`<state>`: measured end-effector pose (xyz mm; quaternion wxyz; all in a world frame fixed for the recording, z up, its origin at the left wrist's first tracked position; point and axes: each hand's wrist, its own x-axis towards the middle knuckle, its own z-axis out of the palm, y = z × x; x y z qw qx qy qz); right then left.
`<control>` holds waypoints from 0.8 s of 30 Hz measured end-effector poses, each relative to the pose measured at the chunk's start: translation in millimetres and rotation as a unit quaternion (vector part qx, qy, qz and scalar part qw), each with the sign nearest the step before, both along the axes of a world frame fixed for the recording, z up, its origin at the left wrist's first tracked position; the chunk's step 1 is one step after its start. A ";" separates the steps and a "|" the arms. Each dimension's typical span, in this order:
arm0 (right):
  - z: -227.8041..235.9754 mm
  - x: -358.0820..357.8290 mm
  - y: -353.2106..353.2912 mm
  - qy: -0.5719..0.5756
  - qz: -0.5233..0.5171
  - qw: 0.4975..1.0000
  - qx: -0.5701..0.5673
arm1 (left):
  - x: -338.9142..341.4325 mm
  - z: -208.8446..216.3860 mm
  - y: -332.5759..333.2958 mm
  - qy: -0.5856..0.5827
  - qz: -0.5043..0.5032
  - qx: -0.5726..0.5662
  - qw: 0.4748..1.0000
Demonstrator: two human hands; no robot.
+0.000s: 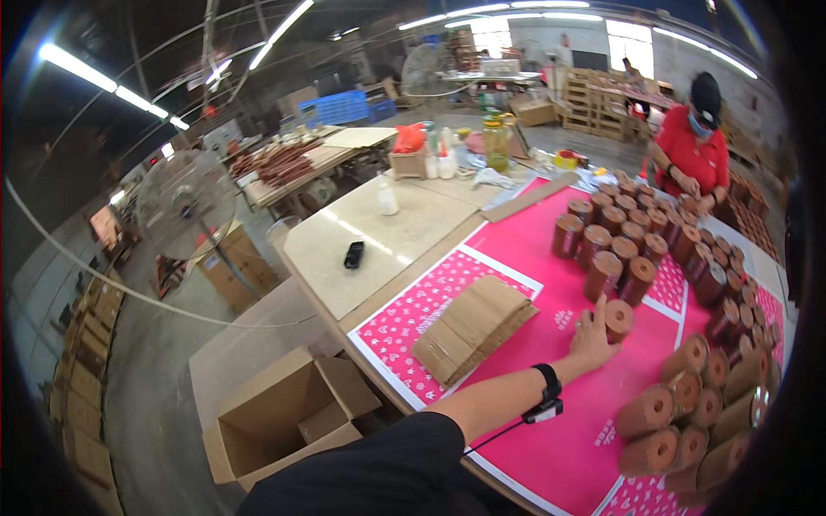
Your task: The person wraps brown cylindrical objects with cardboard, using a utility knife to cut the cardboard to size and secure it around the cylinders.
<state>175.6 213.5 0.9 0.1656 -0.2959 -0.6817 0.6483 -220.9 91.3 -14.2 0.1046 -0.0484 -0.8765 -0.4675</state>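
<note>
My left arm, in a black sleeve with a black band at the wrist, reaches right across the pink-covered table (516,439). My left hand (592,340) is closed around the left side of a brown cylinder (621,315) that has a round hole in its top end. The cylinder stands roughly upright, just nearer to me than a group of similar upright cylinders (604,273). A stack of flat brown cardboard (473,327) lies left of the hand. More cylinders (645,408) lie on their sides at the near right. My right hand does not show.
An open cardboard box (275,421) sits at the lower left. A white bottle (387,196) and a small black object (354,254) are on the pale tabletop. Across the table a person in red (697,155) handles cylinders. A standing fan (185,211) is at left.
</note>
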 end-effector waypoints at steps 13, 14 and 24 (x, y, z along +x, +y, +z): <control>-2.7 -17.5 37.4 -0.033 0.062 0.997 0.027 | -13.8 70.4 2.6 -0.003 -0.144 -0.196 0.970; -4.7 -15.5 37.9 -0.043 0.068 0.996 0.038 | -18.1 70.9 13.0 0.021 -0.153 -0.200 0.968; 15.2 -1.8 14.8 -0.028 -0.065 0.997 0.007 | -81.7 34.8 50.7 0.404 -0.220 -0.132 0.878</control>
